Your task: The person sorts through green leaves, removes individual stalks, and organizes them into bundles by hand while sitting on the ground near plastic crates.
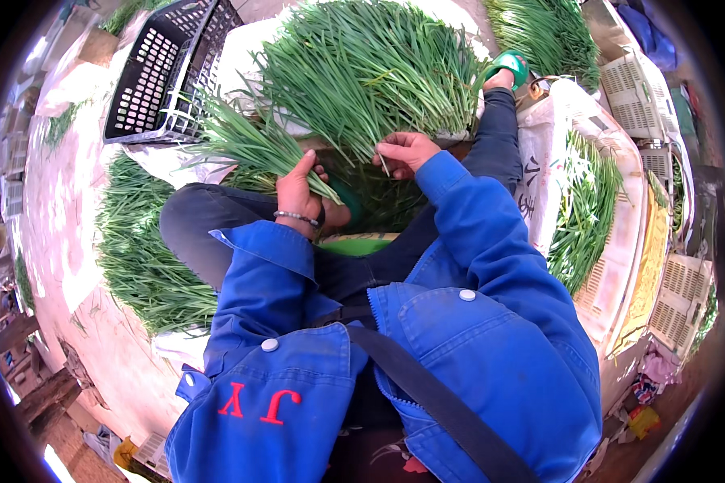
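Note:
My left hand (300,191) is closed round a bunch of chives (258,149). Its pale cut ends point toward my lap and its green leaves fan out to the upper left. A beaded bracelet circles that wrist. To the right, my right hand (408,153) pinches a thin pale chive stalk (383,164) between thumb and fingers. Just beyond both hands lies a large heap of chives (370,68), stalk ends toward the right. The space between my knees, below the hands, is dark, with loose green leaves in it.
A black plastic crate (147,80) stands at the upper left. More chives lie beside my left knee (149,249), in a white-lined crate at right (584,213) and at the far right (544,36). My green slipper (511,66) rests beside the heap. Pale crates (632,92) line the right.

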The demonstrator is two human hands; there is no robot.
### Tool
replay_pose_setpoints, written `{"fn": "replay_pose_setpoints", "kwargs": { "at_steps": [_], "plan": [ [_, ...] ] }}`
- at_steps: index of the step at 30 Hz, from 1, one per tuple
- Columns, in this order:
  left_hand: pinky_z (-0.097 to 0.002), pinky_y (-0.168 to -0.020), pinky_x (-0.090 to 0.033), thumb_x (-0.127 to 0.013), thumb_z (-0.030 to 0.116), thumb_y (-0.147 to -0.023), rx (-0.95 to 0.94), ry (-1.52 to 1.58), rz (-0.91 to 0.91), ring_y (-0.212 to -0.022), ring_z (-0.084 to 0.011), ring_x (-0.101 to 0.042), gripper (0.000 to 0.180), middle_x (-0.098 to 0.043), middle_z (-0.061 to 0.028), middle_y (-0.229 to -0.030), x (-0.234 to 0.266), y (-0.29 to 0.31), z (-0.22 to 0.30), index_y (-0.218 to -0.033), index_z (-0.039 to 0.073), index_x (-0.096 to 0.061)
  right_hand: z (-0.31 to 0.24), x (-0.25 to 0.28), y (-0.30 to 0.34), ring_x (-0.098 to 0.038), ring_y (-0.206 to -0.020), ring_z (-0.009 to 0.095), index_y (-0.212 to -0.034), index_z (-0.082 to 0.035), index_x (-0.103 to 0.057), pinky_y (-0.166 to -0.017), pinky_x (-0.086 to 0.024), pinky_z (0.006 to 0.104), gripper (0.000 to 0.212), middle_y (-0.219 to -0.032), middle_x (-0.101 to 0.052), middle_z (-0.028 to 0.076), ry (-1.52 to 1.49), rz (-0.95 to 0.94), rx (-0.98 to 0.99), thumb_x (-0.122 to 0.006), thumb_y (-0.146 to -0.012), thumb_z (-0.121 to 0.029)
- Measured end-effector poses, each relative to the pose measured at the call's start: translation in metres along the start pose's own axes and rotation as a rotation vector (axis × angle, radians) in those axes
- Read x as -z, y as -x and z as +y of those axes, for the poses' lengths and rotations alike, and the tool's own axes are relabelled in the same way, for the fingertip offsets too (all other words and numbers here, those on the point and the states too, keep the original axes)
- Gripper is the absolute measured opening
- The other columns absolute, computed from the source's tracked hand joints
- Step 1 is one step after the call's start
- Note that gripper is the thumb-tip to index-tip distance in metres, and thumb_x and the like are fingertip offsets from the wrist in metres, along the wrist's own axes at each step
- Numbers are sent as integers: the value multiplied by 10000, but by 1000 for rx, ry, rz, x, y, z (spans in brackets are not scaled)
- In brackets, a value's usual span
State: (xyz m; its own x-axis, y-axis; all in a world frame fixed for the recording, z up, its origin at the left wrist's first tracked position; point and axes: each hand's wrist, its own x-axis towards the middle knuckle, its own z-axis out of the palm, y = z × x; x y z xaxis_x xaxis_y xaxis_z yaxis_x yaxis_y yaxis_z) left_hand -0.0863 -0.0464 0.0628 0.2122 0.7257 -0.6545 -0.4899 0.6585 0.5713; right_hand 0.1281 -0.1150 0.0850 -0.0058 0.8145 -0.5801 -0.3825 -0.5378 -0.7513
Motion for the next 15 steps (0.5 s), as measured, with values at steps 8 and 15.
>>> {"fn": "replay_pose_setpoints", "kwargs": {
  "at_steps": [8,15],
  "plan": [
    [-294,-626,-492,-611,134,-841,161,-7,-284,-721,-171,-563,187,-612,-74,-866,-13,24,-9,-993,36,-563,3,-37,8,-605,-601,93,-945,-35,-586,-478,-463,208,260,-802,-656,48,101,-95,-26,-685,-787,-216],
    [-308,-661,-487,-608,114,-839,77,23,-183,-759,-190,-570,169,-610,-64,-855,-14,23,7,-970,15,-572,24,-44,10,-632,-625,179,-859,-4,-613,-578,-506,325,212,-693,-629,120,557,156,269,-644,-748,-182]
  ]
}}
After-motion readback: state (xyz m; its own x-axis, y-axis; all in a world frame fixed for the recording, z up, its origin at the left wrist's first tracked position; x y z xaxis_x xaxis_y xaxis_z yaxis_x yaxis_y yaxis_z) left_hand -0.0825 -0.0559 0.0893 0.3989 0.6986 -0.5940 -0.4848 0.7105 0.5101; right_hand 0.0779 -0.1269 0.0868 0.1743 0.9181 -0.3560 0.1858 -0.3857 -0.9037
